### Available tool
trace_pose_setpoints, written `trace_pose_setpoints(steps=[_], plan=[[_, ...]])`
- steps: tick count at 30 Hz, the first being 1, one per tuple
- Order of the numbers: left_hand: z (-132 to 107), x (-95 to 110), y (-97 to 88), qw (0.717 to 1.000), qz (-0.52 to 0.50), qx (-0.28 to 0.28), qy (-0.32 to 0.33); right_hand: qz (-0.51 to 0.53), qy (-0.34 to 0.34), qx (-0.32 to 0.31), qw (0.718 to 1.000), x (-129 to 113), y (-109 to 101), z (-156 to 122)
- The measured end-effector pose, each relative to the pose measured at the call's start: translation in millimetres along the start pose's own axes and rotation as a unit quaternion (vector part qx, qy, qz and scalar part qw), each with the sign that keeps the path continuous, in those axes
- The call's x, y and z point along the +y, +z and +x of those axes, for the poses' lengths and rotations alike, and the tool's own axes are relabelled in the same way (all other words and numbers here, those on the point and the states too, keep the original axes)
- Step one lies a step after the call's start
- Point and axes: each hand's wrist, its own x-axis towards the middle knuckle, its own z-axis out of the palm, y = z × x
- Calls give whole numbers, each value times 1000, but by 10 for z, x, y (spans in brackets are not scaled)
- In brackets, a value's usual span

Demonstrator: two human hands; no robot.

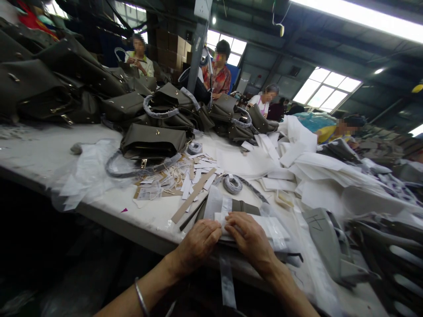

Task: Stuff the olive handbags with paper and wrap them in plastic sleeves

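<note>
My left hand (198, 243) and my right hand (249, 240) rest side by side at the near edge of a white worktable (39, 154). Both have their fingers curled down onto a small white wrapped packet (222, 220) lying on a flat olive-grey piece (243, 207). The fingertips of both hands pinch the packet's wrapping between them. A strip of clear tape or film (227, 281) hangs down from under my hands over the table edge. A metal bangle (141, 297) circles my left wrist.
Olive-grey handbags (152, 141) are heaped along the table's left and back. Paper tags and card strips (188, 180), a coil of cord (232, 184) and white sheets (317, 171) lie beyond my hands. Grey parts (325, 242) are stacked at right. Several seated people work at the far side.
</note>
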Motion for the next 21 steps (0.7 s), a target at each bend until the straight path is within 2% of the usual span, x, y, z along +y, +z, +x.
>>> trace_pose_setpoints(steps=[4, 6, 16, 21], plan=[[-39, -17, 45, 1000, -8, 27, -13, -2, -57, -22, 998, -183, 16, -67], [-35, -16, 45, 999, -6, 34, -16, 1, -70, -12, 997, -231, 24, -108], [-37, -21, -21, 1000, 8, -7, -3, 4, -126, 56, 990, -265, 105, -190], [19, -16, -88, 999, 7, -24, 38, 23, -164, 55, 985, -278, -2, -442]])
